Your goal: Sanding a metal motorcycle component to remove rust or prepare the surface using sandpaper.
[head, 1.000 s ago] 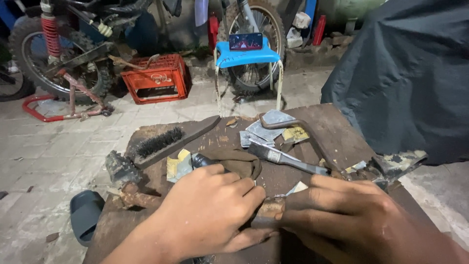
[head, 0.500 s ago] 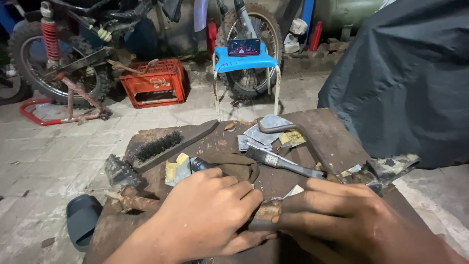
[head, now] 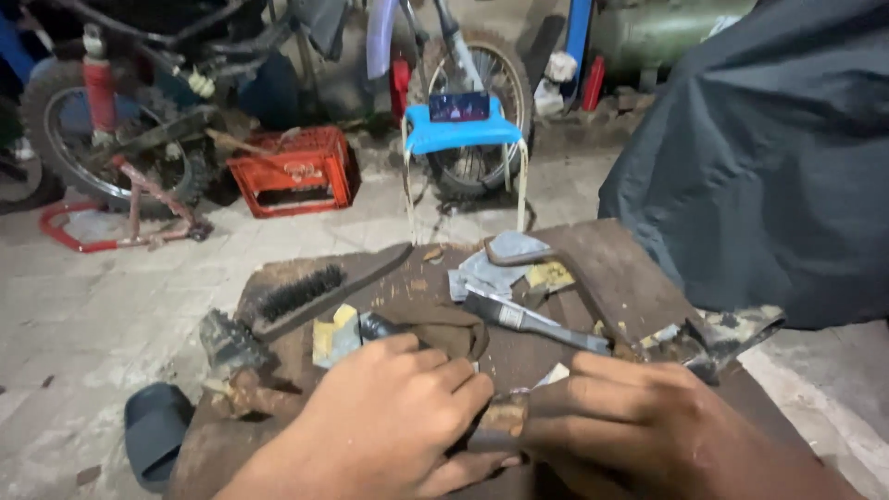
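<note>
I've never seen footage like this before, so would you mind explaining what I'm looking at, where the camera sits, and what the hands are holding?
There is no machine here: a person works with bare hands, and the single camera is worn on their head, looking down at a worn wooden work board. The left hand and the right hand meet at the bottom of the picture, and both grip a small rusty metal piece; most of it is hidden, so I cannot tell what it is. On the board lie a wire brush, a brown cloth, a metal-handled tool and scraps of sandpaper. Behind stand a blue stool, a red crate, a motorbike on a stand and something under a dark cover.
</note>
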